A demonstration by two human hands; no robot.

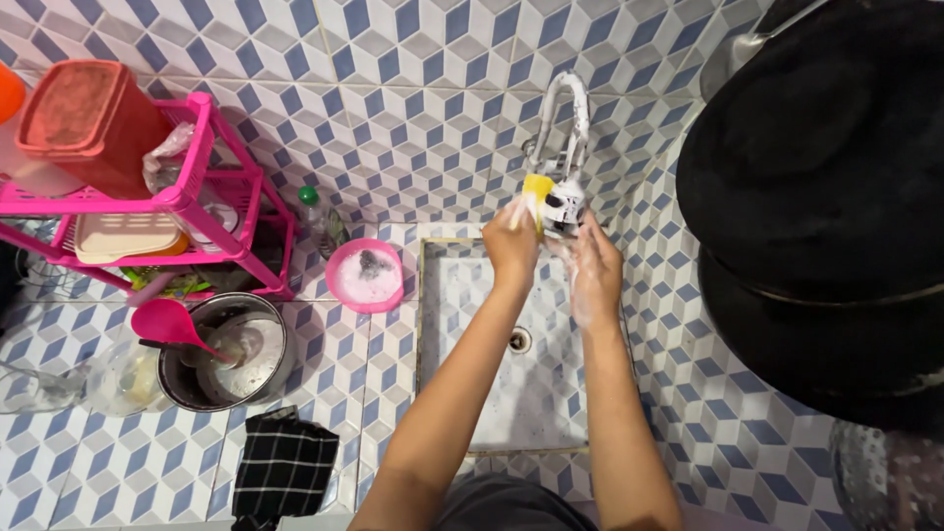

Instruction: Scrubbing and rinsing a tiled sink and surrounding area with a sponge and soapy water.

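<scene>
Sponge (537, 189): yellow, soft, soapy, likely slippery; pinched in left hand (511, 241) against small object (564, 206) under the tap (568, 118), over the sink (462, 295). Best held across its broad faces. Right hand (593, 265): lathered, grip closed round the object. Nearby: pink suds bowl (365, 275), steel pot (231, 352), pink rack (197, 187).

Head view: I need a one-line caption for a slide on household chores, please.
Soapy left hand rubs a yellow sponge on a small object that the right hand holds over a tiled sink, beside a pink bowl of suds.
</scene>
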